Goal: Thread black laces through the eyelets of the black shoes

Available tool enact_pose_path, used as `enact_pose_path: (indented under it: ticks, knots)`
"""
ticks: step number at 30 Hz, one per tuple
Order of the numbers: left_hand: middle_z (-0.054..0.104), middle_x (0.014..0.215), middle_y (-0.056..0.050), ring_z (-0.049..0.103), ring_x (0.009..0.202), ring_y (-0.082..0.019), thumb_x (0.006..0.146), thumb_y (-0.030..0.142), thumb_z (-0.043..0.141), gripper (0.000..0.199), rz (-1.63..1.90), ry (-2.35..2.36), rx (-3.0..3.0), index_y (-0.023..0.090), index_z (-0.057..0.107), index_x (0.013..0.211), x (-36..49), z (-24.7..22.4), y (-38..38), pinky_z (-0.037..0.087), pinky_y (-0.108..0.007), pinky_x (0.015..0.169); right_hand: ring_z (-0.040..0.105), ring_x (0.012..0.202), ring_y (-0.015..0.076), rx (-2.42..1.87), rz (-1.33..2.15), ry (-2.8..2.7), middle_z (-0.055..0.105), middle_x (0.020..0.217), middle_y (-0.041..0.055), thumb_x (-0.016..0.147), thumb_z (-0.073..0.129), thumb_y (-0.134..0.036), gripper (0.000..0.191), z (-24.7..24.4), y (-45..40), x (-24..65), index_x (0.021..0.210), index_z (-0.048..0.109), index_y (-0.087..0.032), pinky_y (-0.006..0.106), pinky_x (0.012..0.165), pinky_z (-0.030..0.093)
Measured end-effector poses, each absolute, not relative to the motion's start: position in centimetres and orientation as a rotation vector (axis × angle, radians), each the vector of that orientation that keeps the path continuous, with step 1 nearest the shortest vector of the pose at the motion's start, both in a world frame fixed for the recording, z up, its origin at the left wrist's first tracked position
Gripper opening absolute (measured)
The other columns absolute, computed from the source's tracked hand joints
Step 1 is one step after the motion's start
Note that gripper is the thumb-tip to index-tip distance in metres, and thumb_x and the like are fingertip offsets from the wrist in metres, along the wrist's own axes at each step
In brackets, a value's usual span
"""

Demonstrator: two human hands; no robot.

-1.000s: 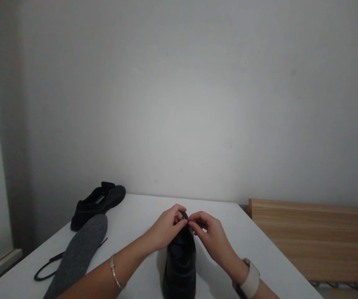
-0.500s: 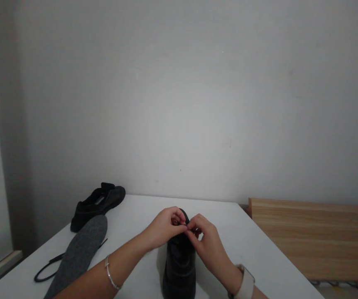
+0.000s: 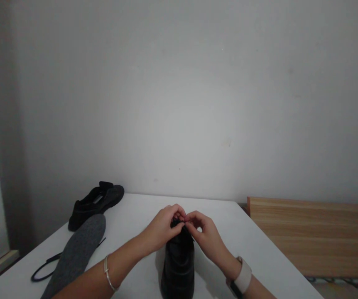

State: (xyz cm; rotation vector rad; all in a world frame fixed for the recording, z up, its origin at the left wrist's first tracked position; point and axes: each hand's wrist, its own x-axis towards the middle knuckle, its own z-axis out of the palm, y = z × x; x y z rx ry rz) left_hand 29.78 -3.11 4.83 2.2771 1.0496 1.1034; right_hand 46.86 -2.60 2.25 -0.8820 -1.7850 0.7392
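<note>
A black shoe stands on the white table in front of me, its heel towards me. Over its lacing area my left hand is closed, thumb and fingers pinched together. My right hand makes a similar pinch, its fingertips meeting those of the left. Both pinch a thin black shoelace, of which only a short bit shows below the right fingertips. The fingers hide the shoe's front and most of the lace.
At the left lie a grey felt insole and, partly under it, a loose black shoelace. Behind them a second black shoe sits near the wall. A wooden board is at the right, beyond the white table's edge.
My fingertips have shifted slightly and drawn together over the shoe, and my right wrist has turned a little. The shoes and insole stay in place; the view has moved slightly.
</note>
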Motion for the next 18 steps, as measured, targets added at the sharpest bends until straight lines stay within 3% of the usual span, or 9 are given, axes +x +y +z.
enact_pose_path:
  ticks: [5, 10, 18]
  knots:
    - [0.061, 0.094, -0.005, 0.051, 0.093, -0.021, 0.082, 0.008, 0.054, 0.015, 1.003, 1.180, 2.728, 0.017, 0.057, 0.093, 29.9, 4.5, -3.0, 0.043, -0.034, 0.084, 0.050, 0.064, 0.0143, -0.870, 0.866, -1.744, 0.059, 0.071, 0.0008, 0.076, 0.059, -0.029, 0.013, 2.1, -2.0, 46.4, 0.078, 0.060, -0.017, 0.027, 0.061, 0.039]
    - [0.060, 0.089, -0.009, 0.051, 0.087, -0.026, 0.084, 0.007, 0.052, 0.011, 0.814, 1.476, 3.011, 0.015, 0.058, 0.088, 30.8, 3.8, -2.3, 0.045, -0.041, 0.080, 0.042, 0.058, 0.0117, -0.883, 0.888, -1.726, 0.050, 0.063, -0.0031, 0.074, 0.059, -0.026, 0.010, 2.1, -1.7, 46.2, 0.074, 0.056, -0.017, 0.025, 0.055, 0.034]
    - [0.058, 0.088, -0.007, 0.049, 0.085, -0.022, 0.088, 0.011, 0.051, 0.010, 1.070, 1.233, 3.113, 0.016, 0.059, 0.091, 30.2, 3.2, -2.3, 0.044, -0.035, 0.076, 0.046, 0.056, 0.0107, -0.811, 1.107, -1.632, 0.059, 0.064, -0.0009, 0.075, 0.067, -0.041, 0.028, 2.3, -0.9, 46.6, 0.084, 0.064, -0.015, 0.024, 0.053, 0.033]
